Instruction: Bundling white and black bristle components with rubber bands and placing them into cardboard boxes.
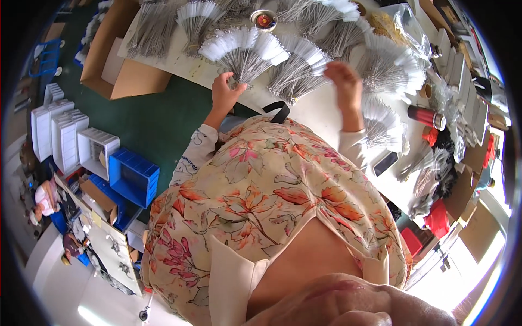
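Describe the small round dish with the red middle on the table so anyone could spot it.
On the white table, look past the left hand to the far edge. Among the fanned wire bundles sits a small round metal dish, the only red-centred thing among them.

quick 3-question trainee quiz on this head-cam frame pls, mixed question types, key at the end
1. True or false: the left hand rests at the base of a fan of white-tipped wire brushes.
2. Which hand is raised over the fans further along the table? A. left B. right C. neither
3. Fill in: the crate on the floor beside the white trays is coloured ____.

Key: 1 true; 2 B; 3 blue.
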Demonstrator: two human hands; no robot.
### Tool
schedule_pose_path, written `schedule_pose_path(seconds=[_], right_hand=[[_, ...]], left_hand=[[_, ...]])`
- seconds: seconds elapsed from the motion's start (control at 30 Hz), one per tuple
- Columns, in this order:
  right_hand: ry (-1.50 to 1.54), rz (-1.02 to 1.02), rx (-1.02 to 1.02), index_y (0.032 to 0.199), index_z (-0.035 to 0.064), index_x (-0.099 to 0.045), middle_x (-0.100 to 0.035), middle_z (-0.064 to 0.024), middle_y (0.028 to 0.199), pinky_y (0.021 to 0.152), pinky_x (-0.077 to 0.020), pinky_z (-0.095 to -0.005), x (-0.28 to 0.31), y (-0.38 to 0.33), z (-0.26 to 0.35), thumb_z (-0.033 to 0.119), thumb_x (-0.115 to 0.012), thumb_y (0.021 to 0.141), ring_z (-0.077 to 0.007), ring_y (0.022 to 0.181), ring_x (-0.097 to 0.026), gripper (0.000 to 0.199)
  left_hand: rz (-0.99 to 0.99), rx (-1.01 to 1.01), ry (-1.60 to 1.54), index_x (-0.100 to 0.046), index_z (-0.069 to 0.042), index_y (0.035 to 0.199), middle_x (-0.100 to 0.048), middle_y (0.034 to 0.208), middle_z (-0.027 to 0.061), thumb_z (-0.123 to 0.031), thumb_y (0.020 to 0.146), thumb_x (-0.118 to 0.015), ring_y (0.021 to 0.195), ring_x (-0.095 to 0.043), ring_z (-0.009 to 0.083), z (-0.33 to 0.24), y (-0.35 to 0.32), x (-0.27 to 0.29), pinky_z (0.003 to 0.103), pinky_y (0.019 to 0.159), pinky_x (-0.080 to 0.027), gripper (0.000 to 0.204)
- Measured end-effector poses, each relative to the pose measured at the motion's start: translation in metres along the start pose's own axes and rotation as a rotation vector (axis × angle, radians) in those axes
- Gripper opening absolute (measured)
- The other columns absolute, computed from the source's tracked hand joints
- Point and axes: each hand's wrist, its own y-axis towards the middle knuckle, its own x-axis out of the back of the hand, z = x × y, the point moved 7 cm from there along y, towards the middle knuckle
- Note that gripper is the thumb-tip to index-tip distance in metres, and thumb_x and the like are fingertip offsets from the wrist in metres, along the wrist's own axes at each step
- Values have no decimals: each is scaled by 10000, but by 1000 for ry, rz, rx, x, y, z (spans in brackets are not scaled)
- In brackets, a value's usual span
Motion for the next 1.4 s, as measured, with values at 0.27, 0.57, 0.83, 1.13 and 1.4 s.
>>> schedule_pose_path(seconds=[0.27,0.57,0.83,1.13,1.4], right_hand=[[-54,283,-424,996,-21,-587,-623,-72,836,707,-488,-249,-85,-62,-70,140,-558,864,-130,778,-600,210],[-98,218,-361,1022,-10,-581,-618,-55,855,712,-470,-234,-92,-66,-67,170,-558,864,-114,764,-582,241],[-36,153,-252,991,-21,-594,-627,-64,833,687,-474,-227,-102,-66,-53,137,-551,863,-112,734,-587,207],[-601,17,655,921,58,-637,-613,-59,808,635,-500,-294,-163,-109,109,54,-636,767,-194,726,-606,155],[-1144,29,943,1013,23,-596,-557,-48,826,534,-491,-272,-192,-130,112,43,-614,648,-152,620,-583,366]], left_hand=[[176,-213,453,-522,9,1004,-579,868,163,-293,627,-720,755,-574,355,-25,22,-20,449,697,-464,522],[738,102,-264,-613,4,866,-631,762,92,-225,673,-650,711,-591,152,-80,41,19,291,642,-454,301],[1065,-103,-1004,-503,4,1120,-575,1031,143,-295,674,-726,807,-586,177,-184,19,48,268,686,-485,581],[1074,188,-1477,-413,50,1204,-460,1237,192,-267,826,-590,1016,-556,286,-197,16,28,339,820,-513,524],[1105,495,-1610,-329,60,1267,-421,1281,161,-279,812,-569,1214,-394,298,-201,0,9,514,1047,-265,616]])
